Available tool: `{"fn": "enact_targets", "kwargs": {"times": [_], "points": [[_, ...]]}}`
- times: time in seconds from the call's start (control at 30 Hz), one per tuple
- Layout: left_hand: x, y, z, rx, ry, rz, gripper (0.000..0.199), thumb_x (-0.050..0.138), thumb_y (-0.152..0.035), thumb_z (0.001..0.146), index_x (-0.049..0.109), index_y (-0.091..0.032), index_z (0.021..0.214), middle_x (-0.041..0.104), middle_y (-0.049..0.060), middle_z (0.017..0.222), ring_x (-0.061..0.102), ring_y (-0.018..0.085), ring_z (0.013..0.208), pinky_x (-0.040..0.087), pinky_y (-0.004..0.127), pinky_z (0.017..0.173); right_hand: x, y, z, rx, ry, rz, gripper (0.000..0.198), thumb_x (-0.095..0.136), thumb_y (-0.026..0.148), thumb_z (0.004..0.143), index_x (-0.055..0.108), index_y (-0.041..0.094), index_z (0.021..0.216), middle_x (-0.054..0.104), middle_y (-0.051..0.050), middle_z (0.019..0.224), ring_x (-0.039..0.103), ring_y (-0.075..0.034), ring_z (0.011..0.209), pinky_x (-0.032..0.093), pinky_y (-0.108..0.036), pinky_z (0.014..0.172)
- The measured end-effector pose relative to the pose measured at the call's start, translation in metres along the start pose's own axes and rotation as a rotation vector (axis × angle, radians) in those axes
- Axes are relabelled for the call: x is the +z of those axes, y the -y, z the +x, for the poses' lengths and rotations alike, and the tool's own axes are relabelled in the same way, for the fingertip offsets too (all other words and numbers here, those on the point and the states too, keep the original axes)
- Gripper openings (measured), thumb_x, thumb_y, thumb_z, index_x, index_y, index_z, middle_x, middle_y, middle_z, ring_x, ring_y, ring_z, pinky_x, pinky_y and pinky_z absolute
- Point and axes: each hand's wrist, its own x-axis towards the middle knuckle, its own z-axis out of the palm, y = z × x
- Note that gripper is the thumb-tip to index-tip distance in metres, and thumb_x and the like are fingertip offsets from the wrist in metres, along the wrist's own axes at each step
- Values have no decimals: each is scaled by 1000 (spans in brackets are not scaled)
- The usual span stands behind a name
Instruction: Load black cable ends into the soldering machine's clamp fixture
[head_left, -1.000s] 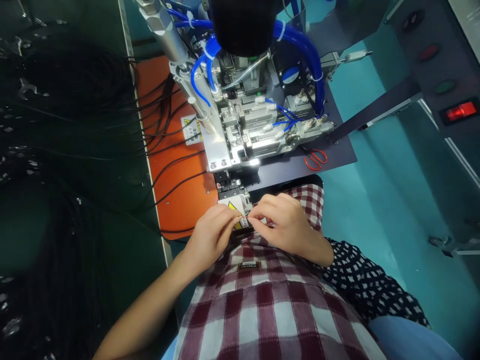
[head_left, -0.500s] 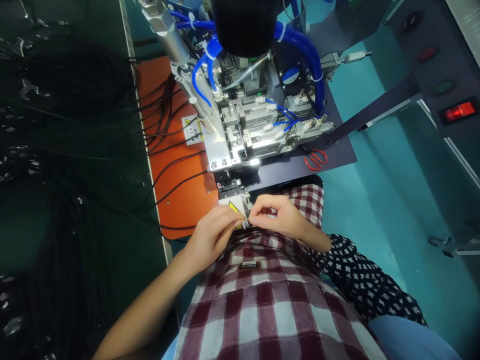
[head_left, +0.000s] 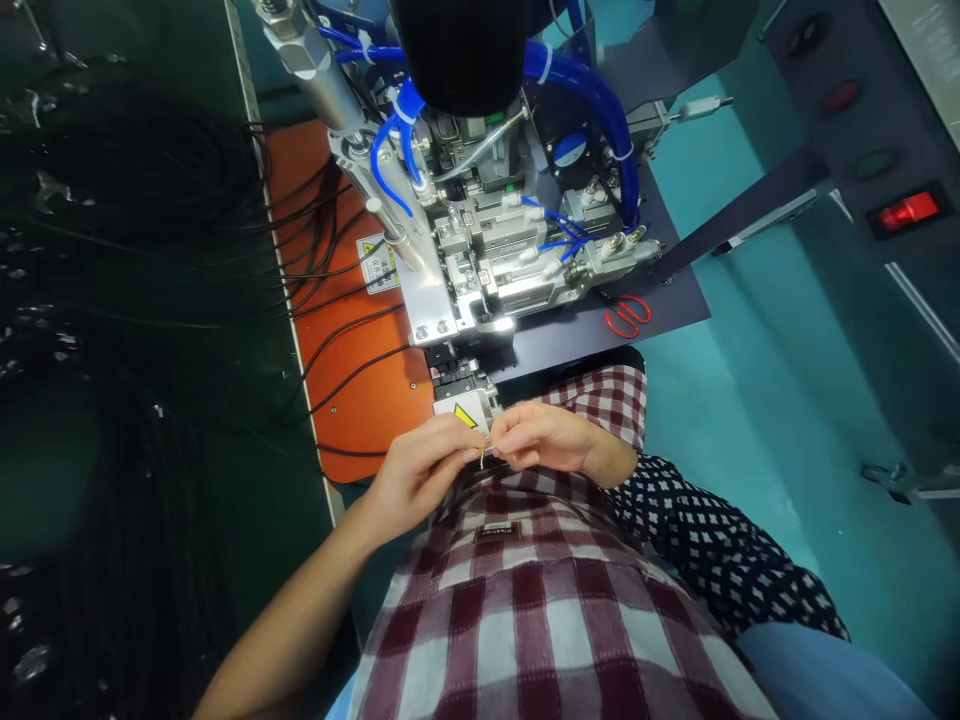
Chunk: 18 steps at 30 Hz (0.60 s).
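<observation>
Watching remotely, I see the right hand (head_left: 551, 440) now rolled over, fingers bunched — it and the left hand (head_left: 420, 465) both pinch the wire (head_left: 482, 459), so fingertip work continues.

The right hand (head_left: 551, 440) has come nearer to the left hand (head_left: 420, 470), and its fingers are now folded closer together. A thin pale wire (head_left: 482, 460) now shows below the left fingertips.

Our left hand (head_left: 424, 468) and right hand (head_left: 553, 438) pinch a wire (head_left: 486, 452); scissors (head_left: 628, 317) lie on the dark plate (head_left: 681, 300), near its front edge.
</observation>
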Motion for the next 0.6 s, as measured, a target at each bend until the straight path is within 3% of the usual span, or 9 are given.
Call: {"fn": "enact_targets", "kwargs": {"times": [0.17,0.37,0.6], "points": [[1,1,-2,-76,-31,-32,17,53,-13,92,66,-21,98,67,2,82,61,12,73,47,23,68,3,2,-1,-20,-39,-27,11,75,19,66,68,11,68,52,4,55,36,-2,43,22,-17,40],[8,0,-4,-298,-173,-221,9,53,-21,94,59,-21,101,62,-2,72,58,10,66,46,20,63,25,-3,-7,-364,-321,-358,12,72,24,74,68,13,72,58,3,62,42,-5,48,28,-20,45],[16,-7,0,-315,-280,-218,7,64,-23,87,61,-20,93,57,0,82,53,11,72,43,21,66,39,-15,-3,-640,-531,-653,9,64,20,78,63,16,71,56,2,66,46,-9,58,37,-23,53]]}}
